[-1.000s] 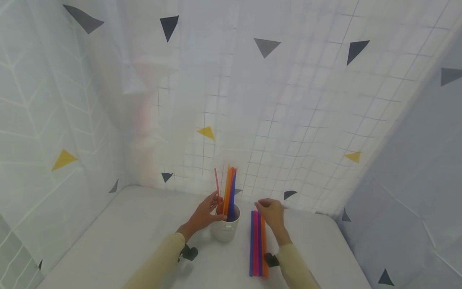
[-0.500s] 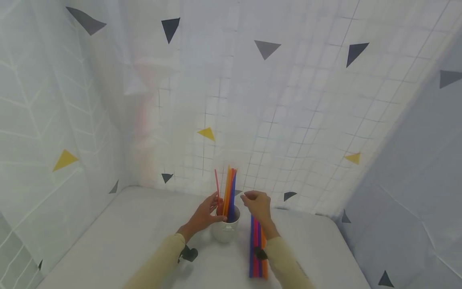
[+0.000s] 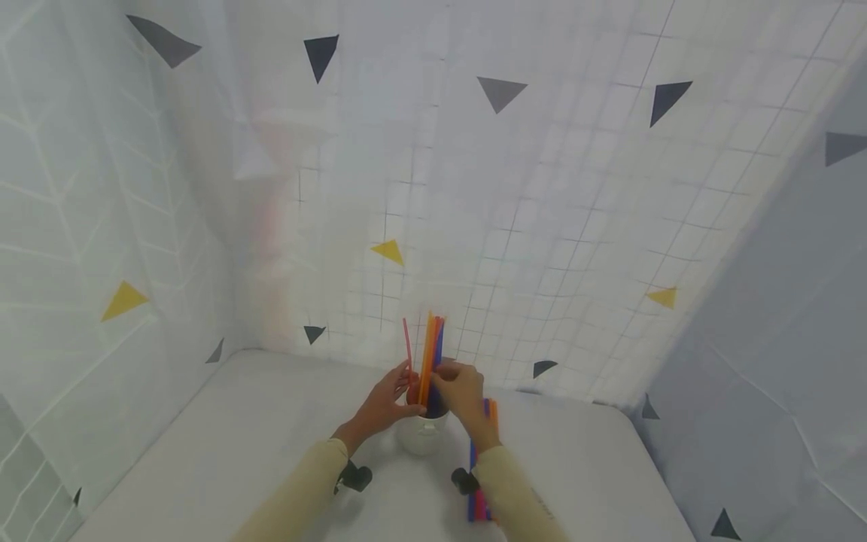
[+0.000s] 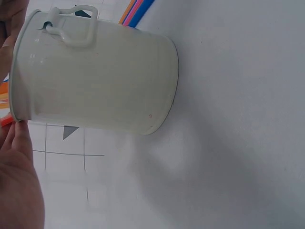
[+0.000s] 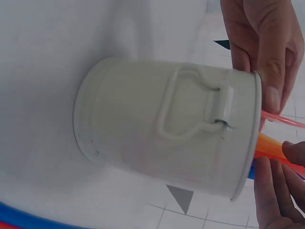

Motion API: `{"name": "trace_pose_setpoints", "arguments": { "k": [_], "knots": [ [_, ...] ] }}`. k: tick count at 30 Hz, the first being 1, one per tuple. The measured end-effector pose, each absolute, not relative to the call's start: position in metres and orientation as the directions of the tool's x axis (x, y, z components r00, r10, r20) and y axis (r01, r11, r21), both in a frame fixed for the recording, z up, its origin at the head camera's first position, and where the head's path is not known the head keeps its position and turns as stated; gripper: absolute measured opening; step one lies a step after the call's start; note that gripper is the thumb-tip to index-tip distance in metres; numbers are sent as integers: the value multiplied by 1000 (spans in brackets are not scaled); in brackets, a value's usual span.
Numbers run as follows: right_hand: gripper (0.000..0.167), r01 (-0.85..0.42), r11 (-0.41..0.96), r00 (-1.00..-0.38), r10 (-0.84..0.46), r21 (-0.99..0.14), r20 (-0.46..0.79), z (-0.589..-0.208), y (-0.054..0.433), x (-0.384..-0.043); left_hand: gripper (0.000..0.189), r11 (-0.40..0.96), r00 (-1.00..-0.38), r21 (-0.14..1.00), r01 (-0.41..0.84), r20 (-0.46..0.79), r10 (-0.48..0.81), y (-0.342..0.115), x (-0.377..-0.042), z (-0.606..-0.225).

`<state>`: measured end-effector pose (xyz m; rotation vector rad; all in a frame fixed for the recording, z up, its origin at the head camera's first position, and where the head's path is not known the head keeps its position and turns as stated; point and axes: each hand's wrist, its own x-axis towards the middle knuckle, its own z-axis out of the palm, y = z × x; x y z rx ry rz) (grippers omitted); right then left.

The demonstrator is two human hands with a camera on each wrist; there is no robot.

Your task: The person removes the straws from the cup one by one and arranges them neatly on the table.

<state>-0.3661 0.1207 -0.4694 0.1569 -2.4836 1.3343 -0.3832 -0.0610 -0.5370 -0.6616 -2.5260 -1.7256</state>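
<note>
A small white metal pail (image 3: 420, 440) with a wire handle on its side stands upright on the table. Orange, red and blue straws (image 3: 427, 357) rise from its mouth in a bunch, and a thin red straw (image 3: 407, 339) leans apart on the left. My left hand (image 3: 379, 406) holds the pail at its rim, thumb on the near side and fingers towards the far left. Over the right of the mouth, my right hand (image 3: 463, 395) pinches at the bunch; its thumb and fingertips (image 5: 264, 179) lie on either side of straws just above the rim.
Beside the pail a row of blue, pink and orange straws (image 3: 479, 508) lies on the white table (image 3: 582, 459), partly under my right forearm. A pale patterned sheet (image 3: 515, 248) hangs behind and along both sides.
My right hand has moved left from over the far end of the lying straws to the bunch in the pail. My left hand has stayed at the rim.
</note>
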Motion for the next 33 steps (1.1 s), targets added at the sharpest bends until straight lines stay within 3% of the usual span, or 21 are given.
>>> {"name": "trace_pose_setpoints", "arguments": {
  "k": [23,33],
  "knots": [
    [18,-197,575,-955,71,-794,288,-490,109,-375,99,327,-916,879,346,241,320,-59,-384,-536],
    [13,-236,564,-940,74,-792,332,-496,109,-378,101,323,-914,880,348,243,324,-60,-382,-533]
  ]
}}
